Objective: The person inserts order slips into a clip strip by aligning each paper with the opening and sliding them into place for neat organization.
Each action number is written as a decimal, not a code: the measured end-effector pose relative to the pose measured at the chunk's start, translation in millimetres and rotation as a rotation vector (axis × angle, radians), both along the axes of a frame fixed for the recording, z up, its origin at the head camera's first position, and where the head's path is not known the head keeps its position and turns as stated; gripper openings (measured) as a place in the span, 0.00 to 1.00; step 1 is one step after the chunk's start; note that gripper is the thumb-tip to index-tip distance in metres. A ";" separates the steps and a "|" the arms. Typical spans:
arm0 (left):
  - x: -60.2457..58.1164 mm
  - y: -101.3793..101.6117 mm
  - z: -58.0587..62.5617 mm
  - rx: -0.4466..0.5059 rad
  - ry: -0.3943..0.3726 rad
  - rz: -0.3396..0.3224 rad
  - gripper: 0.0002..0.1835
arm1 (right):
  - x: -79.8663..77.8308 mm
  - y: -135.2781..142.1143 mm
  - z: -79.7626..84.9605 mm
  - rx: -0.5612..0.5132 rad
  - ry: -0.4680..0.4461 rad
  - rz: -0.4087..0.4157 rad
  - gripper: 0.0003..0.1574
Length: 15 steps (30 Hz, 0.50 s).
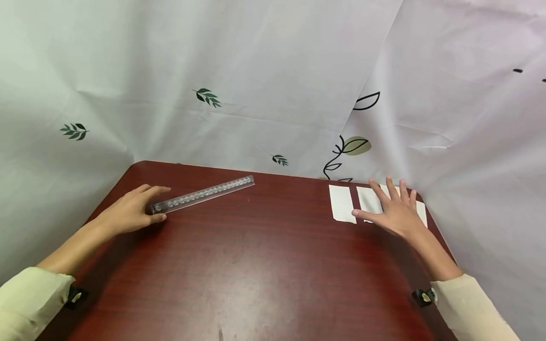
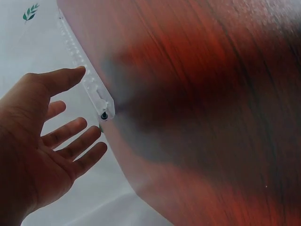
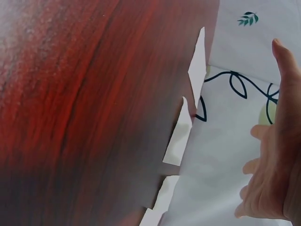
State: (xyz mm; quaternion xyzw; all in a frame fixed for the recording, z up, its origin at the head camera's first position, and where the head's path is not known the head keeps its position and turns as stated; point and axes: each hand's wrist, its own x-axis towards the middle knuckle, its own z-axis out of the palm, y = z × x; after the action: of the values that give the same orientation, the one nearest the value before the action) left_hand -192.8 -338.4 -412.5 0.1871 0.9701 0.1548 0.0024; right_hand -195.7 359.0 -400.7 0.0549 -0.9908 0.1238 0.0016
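Note:
A long, narrow clear plastic piece point(image 1: 202, 194), with a row of roundish clear shapes along it, lies slanted on the table's back left. My left hand point(image 1: 133, 208) is at its near end, thumb and fingers spread to either side; whether they touch it I cannot tell. In the left wrist view the fingers look loose around the clear piece point(image 2: 99, 96). Over at the back right, my right hand point(image 1: 396, 214) spreads its fingers above several white paper slips point(image 1: 342, 203), partly covering them. The right wrist view shows the slips point(image 3: 178, 139) apart from the hand.
The dark red-brown table point(image 1: 239, 270) has rounded back corners. A pale cloth point(image 1: 264, 71) with printed leaves hangs behind and at both sides, close to the table's edges. A small black device point(image 1: 422, 297) sits at the right cuff, another point(image 1: 77, 297) at the left.

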 end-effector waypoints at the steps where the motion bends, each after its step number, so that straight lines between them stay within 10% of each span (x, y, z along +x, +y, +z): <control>1: -0.2 -0.5 -0.6 0.000 -0.005 0.001 0.43 | 0.1 -0.2 -0.7 0.001 0.000 0.001 0.74; 15: -2.0 1.0 -6.4 0.007 -0.013 -0.032 0.38 | -2.8 -0.5 -5.3 0.008 -0.028 0.002 0.74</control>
State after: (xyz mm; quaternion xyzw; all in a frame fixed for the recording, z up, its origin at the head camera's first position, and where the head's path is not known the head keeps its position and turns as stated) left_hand -194.8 -337.3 -419.0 0.2017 0.9664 0.1591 0.0105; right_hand -198.5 358.5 -405.9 0.0541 -0.9911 0.1206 -0.0126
